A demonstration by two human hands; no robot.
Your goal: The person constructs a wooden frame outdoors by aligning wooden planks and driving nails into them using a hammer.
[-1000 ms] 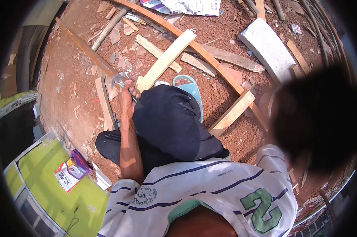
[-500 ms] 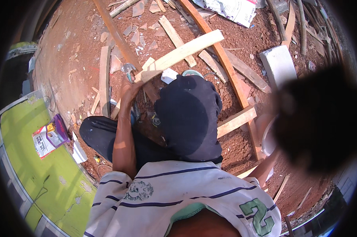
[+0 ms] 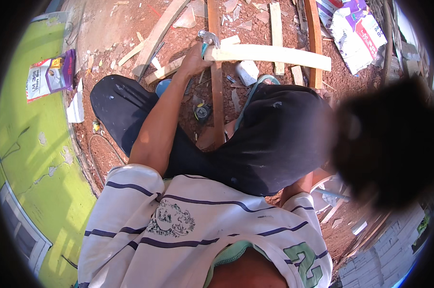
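My left hand (image 3: 194, 61) is closed around a hammer (image 3: 208, 38) with a shiny metal head and a teal grip. The hand sits at the left end of a pale, slightly curved plank (image 3: 274, 54); whether its fingers also grip the plank cannot be made out. That plank lies across two long brown battens, a left one (image 3: 217, 103) and a right one (image 3: 315, 38). Only my right forearm (image 3: 299, 186) shows, passing behind my raised knee, and the hand is hidden by the knee and a dark blurred shape.
A tape measure (image 3: 202, 112) lies on the red soil between my legs. Ahead are a white block (image 3: 247, 73), loose wood strips and broken tile. A white bucket (image 3: 328, 186) stands at my right. A torn bag (image 3: 358, 36) lies far right; a lime-green surface (image 3: 44, 144) runs along the left.
The view has turned, and the plank now appears more level. My right forearm has shifted from beside the bucket to behind the knee. My left hand keeps the hammer at the plank's left end.
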